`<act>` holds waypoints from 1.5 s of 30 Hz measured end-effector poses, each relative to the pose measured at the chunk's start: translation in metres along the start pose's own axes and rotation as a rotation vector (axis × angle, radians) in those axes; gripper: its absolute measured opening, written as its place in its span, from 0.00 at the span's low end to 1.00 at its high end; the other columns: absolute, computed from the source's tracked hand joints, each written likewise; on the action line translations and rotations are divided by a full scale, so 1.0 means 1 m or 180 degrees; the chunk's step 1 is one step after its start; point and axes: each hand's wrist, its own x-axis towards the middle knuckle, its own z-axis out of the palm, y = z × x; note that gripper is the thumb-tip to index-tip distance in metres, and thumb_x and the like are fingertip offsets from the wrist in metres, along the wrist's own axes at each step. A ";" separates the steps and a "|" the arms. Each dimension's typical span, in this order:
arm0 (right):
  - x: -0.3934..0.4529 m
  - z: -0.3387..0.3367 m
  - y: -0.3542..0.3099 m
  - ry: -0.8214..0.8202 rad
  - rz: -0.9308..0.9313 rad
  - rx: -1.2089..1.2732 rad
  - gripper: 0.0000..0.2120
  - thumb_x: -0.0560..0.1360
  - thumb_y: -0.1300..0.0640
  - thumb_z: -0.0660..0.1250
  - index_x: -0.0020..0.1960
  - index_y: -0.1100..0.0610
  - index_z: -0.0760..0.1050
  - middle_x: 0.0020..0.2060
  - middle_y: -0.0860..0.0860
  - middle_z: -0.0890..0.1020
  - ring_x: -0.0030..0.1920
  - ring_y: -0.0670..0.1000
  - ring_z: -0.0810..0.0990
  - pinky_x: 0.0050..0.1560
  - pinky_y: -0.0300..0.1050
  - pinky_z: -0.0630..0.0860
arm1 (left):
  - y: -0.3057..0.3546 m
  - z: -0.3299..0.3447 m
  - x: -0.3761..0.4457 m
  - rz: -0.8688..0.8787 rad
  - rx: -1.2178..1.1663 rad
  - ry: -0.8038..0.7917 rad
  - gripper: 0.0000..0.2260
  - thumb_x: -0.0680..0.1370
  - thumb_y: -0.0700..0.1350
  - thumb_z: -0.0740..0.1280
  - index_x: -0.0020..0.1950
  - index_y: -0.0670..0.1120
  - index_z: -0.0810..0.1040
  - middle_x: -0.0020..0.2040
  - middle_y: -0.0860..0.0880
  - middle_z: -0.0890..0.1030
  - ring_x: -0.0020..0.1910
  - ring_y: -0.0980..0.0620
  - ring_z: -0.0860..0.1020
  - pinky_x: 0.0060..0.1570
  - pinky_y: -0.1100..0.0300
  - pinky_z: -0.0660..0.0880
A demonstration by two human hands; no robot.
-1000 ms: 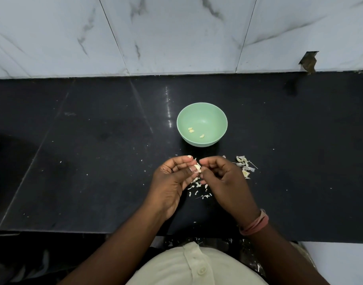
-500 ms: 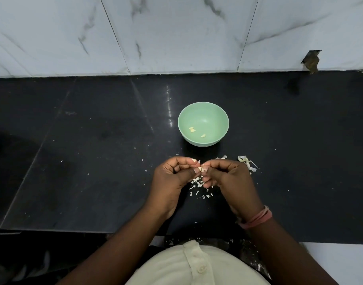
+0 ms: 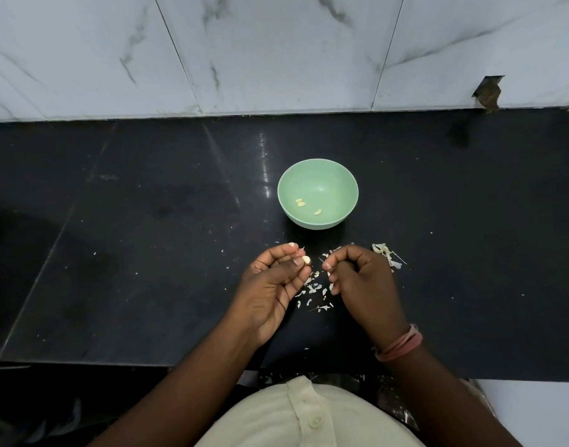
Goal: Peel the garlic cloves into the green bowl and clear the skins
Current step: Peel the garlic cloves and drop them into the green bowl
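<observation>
A green bowl (image 3: 317,175) stands on the black counter (image 3: 147,253) with three peeled garlic cloves (image 3: 301,202) inside. Just in front of it my left hand (image 3: 270,285) pinches a pale garlic clove (image 3: 306,260) between thumb and fingertips. My right hand (image 3: 364,282) is a short gap to its right, fingers curled, with a thin sliver of skin at its fingertips. Loose garlic skins (image 3: 314,290) lie scattered on the counter below and between both hands. A second small pile of skins (image 3: 388,254) sits just beyond my right hand.
A white marble-tiled wall (image 3: 276,53) rises behind the counter. The counter's front edge (image 3: 115,366) runs close to my body. More skin flakes lie below that edge near my shirt (image 3: 309,417). A broken tile corner (image 3: 488,93) is at the back right.
My hands were joined on the clove; now they have drawn apart. The left keeps the clove and the right has pulled away to the right with a bit of skin.
</observation>
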 end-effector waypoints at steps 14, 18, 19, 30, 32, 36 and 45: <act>-0.004 0.009 0.000 0.0089 -0.0725 -0.0822 0.05 0.74 0.61 0.73 0.48 0.53 0.85 0.41 0.43 0.86 0.43 0.42 0.84 0.47 0.38 0.79 | -0.004 0.002 0.002 0.0701 0.0610 0.0089 0.09 0.75 0.27 0.67 0.51 0.37 0.81 0.46 0.41 0.83 0.48 0.48 0.83 0.49 0.58 0.82; -0.004 0.012 -0.004 0.0049 -0.0510 -0.0598 0.04 0.74 0.61 0.73 0.44 0.53 0.85 0.34 0.44 0.85 0.37 0.44 0.83 0.42 0.39 0.78 | -0.005 0.002 0.002 0.0958 0.1069 0.0105 0.09 0.74 0.27 0.70 0.51 0.37 0.82 0.45 0.42 0.84 0.47 0.47 0.82 0.51 0.58 0.81; -0.003 0.013 -0.004 0.0060 -0.0453 -0.0570 0.04 0.73 0.61 0.73 0.43 0.53 0.85 0.33 0.44 0.85 0.35 0.44 0.83 0.41 0.38 0.78 | -0.005 0.002 0.002 0.1010 0.1185 0.0107 0.09 0.73 0.27 0.71 0.51 0.37 0.82 0.45 0.42 0.84 0.47 0.48 0.82 0.52 0.57 0.81; 0.001 0.010 -0.005 -0.0143 -0.0219 -0.0567 0.05 0.72 0.58 0.73 0.37 0.54 0.82 0.28 0.50 0.82 0.29 0.50 0.80 0.37 0.50 0.79 | -0.002 -0.001 0.002 0.1286 0.2045 0.0000 0.07 0.73 0.31 0.74 0.47 0.42 0.83 0.45 0.44 0.86 0.45 0.50 0.83 0.52 0.56 0.79; 0.001 0.010 -0.006 -0.0159 -0.0211 -0.0558 0.06 0.71 0.58 0.73 0.36 0.55 0.82 0.26 0.51 0.81 0.28 0.48 0.78 0.36 0.50 0.79 | -0.002 0.000 0.002 0.1259 0.2048 -0.0018 0.07 0.73 0.32 0.74 0.47 0.41 0.83 0.45 0.44 0.86 0.45 0.51 0.83 0.51 0.58 0.79; 0.001 0.010 -0.006 -0.0143 -0.0174 -0.0541 0.10 0.66 0.47 0.69 0.34 0.54 0.80 0.26 0.50 0.80 0.28 0.46 0.77 0.36 0.50 0.78 | -0.002 0.000 0.002 0.1171 0.1899 -0.0040 0.06 0.73 0.31 0.74 0.48 0.39 0.83 0.45 0.43 0.86 0.46 0.50 0.83 0.51 0.59 0.80; 0.001 0.010 0.001 0.0008 -0.0293 -0.0725 0.05 0.69 0.55 0.71 0.35 0.53 0.78 0.26 0.49 0.80 0.29 0.49 0.77 0.37 0.52 0.79 | -0.003 0.007 -0.002 0.0620 0.1053 -0.0020 0.08 0.74 0.29 0.72 0.51 0.37 0.83 0.48 0.39 0.86 0.47 0.49 0.85 0.47 0.61 0.81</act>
